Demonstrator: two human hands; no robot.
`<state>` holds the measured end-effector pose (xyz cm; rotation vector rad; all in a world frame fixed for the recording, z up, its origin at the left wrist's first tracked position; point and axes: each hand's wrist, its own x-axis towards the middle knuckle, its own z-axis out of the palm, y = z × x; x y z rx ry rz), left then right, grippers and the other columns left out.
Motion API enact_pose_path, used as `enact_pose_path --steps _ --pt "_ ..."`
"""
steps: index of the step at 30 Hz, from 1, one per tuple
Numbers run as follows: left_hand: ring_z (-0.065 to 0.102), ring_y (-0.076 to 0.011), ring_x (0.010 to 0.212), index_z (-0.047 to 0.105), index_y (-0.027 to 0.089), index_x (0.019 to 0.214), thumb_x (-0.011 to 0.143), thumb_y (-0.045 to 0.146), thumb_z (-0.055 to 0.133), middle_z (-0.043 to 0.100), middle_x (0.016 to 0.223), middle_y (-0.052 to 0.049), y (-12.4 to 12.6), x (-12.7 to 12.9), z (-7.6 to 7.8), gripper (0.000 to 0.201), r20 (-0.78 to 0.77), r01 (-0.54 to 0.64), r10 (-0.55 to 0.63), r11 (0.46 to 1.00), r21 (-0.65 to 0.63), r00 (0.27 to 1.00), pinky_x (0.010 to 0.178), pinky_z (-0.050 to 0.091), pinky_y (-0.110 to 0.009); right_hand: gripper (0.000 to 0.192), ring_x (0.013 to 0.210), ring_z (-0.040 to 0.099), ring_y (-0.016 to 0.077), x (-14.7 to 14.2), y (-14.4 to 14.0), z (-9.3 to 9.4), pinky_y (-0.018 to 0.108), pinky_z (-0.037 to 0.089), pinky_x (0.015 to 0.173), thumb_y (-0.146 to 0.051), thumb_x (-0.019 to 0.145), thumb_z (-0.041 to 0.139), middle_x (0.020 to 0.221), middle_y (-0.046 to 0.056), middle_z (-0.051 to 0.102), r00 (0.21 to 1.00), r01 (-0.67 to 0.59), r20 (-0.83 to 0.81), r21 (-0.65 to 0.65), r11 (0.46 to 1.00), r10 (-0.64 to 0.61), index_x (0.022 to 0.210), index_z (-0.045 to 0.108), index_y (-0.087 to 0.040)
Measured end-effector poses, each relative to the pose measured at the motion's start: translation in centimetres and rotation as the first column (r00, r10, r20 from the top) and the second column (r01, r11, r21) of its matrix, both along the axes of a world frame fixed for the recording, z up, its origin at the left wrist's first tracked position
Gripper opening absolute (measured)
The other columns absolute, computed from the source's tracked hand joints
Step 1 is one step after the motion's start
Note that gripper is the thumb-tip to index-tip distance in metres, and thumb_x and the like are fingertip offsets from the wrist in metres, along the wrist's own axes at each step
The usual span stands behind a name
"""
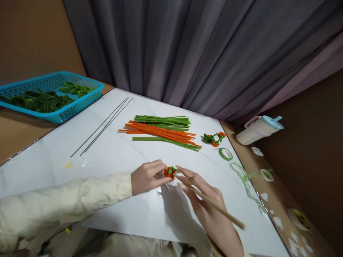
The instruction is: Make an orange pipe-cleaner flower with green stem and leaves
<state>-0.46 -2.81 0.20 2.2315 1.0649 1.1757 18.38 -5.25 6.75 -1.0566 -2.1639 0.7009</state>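
My left hand (149,177) pinches a small orange and green fuzzy flower (169,172) that looks made of pipe cleaners. In my right hand (205,194) is a thin wooden stick like a chopstick (226,213), its tip at the flower and its other end slanting toward the lower right. Beyond both hands lie orange pipe cleaners (163,131) and green pipe cleaners (166,121) in loose bundles. To their right rest a few finished-looking orange and green pieces (214,139), beside a roll of green tape (225,154).
Dark wires (103,125) lie on the white tabletop (107,192) at left. A blue basket (80,101) holding green leaf shapes stands at the far left. Along the right edge are a tumbler (257,131), a loose green ribbon (248,185), another tape roll (266,175) and white scraps (293,244).
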Motion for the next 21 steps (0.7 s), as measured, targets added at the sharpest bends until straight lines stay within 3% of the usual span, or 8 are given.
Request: enact_pose_path --steps 4,7,9,13,17,21 --pt "0.052 -0.0083 0.057 0.058 0.013 0.087 0.082 0.032 0.056 0.055 0.071 -0.002 0.2 -0.1 0.0 0.019 0.088 0.02 -0.012 0.996 -0.086 0.996 0.052 0.047 -0.017 0.011 0.097 0.059 0.0162 1.6 0.2 1.4 0.025 0.047 0.079 -0.018 0.09 0.042 0.104 0.007 0.062 0.992 0.118 -0.045 -0.007 0.993 -0.118 0.091 0.053 -0.02" --pt "0.051 -0.0083 0.056 0.057 0.013 0.087 0.081 0.032 0.058 0.057 0.072 -0.004 0.1 -0.2 -0.1 0.02 0.082 0.062 -0.059 0.998 -0.031 0.995 0.052 0.047 -0.018 0.016 0.069 0.057 0.0131 2.3 1.9 1.0 0.022 0.044 0.061 -0.019 0.092 0.036 0.078 0.004 0.06 0.996 0.066 0.056 0.066 0.996 -0.07 0.089 0.052 -0.019" --pt "0.05 -0.0081 0.055 0.057 0.012 0.085 0.081 0.031 0.058 0.059 0.072 -0.004 0.0 -0.2 -0.2 0.019 0.079 0.072 -0.072 0.997 0.003 0.994 0.052 0.046 -0.019 0.017 0.063 0.053 0.0127 2.5 3.2 0.3 0.022 0.042 0.058 -0.021 0.091 0.037 0.076 0.004 0.059 0.99 0.015 0.143 0.026 1.0 -0.019 0.088 0.054 -0.017" --pt "0.051 -0.0087 0.056 0.057 0.012 0.084 0.081 0.031 0.058 0.058 0.072 -0.004 0.0 -0.2 -0.2 0.019 0.065 0.023 -0.023 1.0 -0.008 0.998 0.053 0.047 -0.02 0.02 0.053 0.044 0.0102 2.2 4.2 -1.0 0.021 0.034 0.05 -0.027 0.087 0.046 0.066 0.001 0.057 0.967 -0.068 0.234 -0.154 0.986 0.103 0.08 0.06 -0.016" --pt "0.05 -0.0082 0.055 0.058 0.014 0.086 0.082 0.029 0.058 0.054 0.068 -0.001 0.1 -0.1 -0.1 0.017 0.058 -0.014 0.015 1.0 -0.017 0.998 0.052 0.047 -0.019 0.022 0.049 0.035 0.0084 1.4 3.3 -1.8 0.02 0.028 0.046 -0.031 0.084 0.051 0.054 -0.002 0.05 0.984 0.005 0.168 -0.356 0.934 0.059 0.076 0.064 -0.015" --pt "0.052 -0.0086 0.058 0.057 0.014 0.091 0.082 0.023 0.056 0.055 0.071 -0.002 0.0 -0.1 -0.4 0.013 0.025 -0.002 0.002 1.0 0.015 1.0 0.055 0.047 -0.019 0.029 0.049 0.031 0.0072 0.3 2.5 -1.9 0.02 0.025 0.046 -0.037 0.081 0.054 0.052 -0.003 0.047 0.999 0.002 0.035 -0.535 0.845 0.02 0.066 0.062 -0.013"
